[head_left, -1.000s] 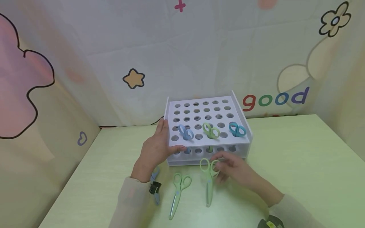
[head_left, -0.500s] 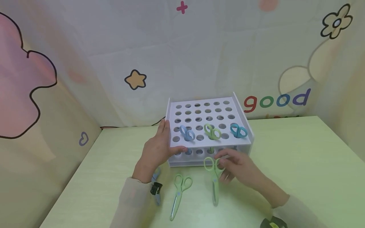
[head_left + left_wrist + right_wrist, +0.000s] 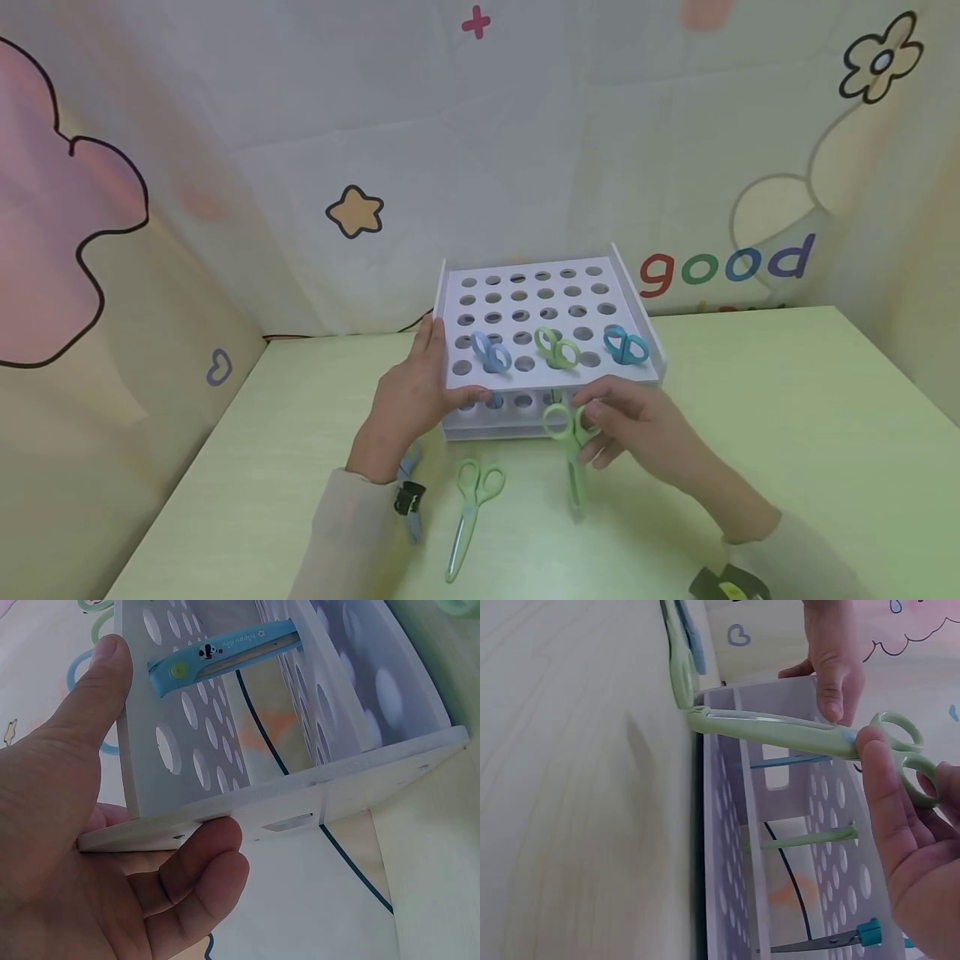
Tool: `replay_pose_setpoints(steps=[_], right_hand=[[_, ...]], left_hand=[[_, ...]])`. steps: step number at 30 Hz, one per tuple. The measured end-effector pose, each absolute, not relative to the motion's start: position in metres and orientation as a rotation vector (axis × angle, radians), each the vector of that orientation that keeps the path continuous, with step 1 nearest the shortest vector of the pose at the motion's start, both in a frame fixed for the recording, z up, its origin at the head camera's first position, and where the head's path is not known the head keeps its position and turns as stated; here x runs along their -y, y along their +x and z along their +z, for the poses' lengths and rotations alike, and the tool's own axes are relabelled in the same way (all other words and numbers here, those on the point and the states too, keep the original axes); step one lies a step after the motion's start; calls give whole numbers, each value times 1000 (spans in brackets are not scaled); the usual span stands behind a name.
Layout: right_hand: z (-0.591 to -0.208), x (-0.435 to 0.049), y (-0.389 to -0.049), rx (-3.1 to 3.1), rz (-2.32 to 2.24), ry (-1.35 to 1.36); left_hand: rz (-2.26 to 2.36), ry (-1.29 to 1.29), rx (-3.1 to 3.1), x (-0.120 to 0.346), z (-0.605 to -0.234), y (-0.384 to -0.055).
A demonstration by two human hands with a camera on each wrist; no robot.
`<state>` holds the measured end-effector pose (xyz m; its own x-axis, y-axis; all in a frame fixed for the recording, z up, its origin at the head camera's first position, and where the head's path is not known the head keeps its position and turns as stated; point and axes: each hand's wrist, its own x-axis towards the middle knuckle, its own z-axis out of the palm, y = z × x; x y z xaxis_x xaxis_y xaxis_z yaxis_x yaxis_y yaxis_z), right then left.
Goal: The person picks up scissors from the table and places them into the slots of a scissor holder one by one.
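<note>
My left hand (image 3: pixel 408 392) grips the left front corner of a white rack (image 3: pixel 532 295) with rows of round holes. The thumb lies on the top plate's front edge, and the fingers are against the side panel (image 3: pixel 352 799). In front of the rack, my right hand (image 3: pixel 645 429) holds green scissors (image 3: pixel 780 733) by a handle loop, blades pointing down and covered in green. Light blue scissors (image 3: pixel 490 360), green scissors (image 3: pixel 556 356) and teal scissors (image 3: pixel 624 353) stand in the rack's front row, handles above the top plate.
Another pair of green scissors (image 3: pixel 462 529) lies on the light green table (image 3: pixel 787 417) before the rack. Beside it is a blue pair (image 3: pixel 414 529), partly hidden by the left wrist. A printed cloth (image 3: pixel 480 150) hangs close behind the rack.
My right hand has moved the green scissors to the right and upward, nearer the rack's front. The left hand stays at the rack's corner.
</note>
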<state>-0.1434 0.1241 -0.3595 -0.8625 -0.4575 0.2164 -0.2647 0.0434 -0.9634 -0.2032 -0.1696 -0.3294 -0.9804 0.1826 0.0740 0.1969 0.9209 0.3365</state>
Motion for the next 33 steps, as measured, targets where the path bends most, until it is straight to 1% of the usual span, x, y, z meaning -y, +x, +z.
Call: replay_pose_setpoints(steps=[10, 18, 33], right_hand=[[-349, -127, -140, -2218, -1955, -759], [-332, -134, -139, -2364, -1946, -795], [-303, -135, -149, -2505, -2027, -755]], left_hand=[[-544, -313, 3028, 170, -330, -203], [-512, -336, 3010, 170, -331, -203], [-520, -324, 3025, 170, -330, -202]])
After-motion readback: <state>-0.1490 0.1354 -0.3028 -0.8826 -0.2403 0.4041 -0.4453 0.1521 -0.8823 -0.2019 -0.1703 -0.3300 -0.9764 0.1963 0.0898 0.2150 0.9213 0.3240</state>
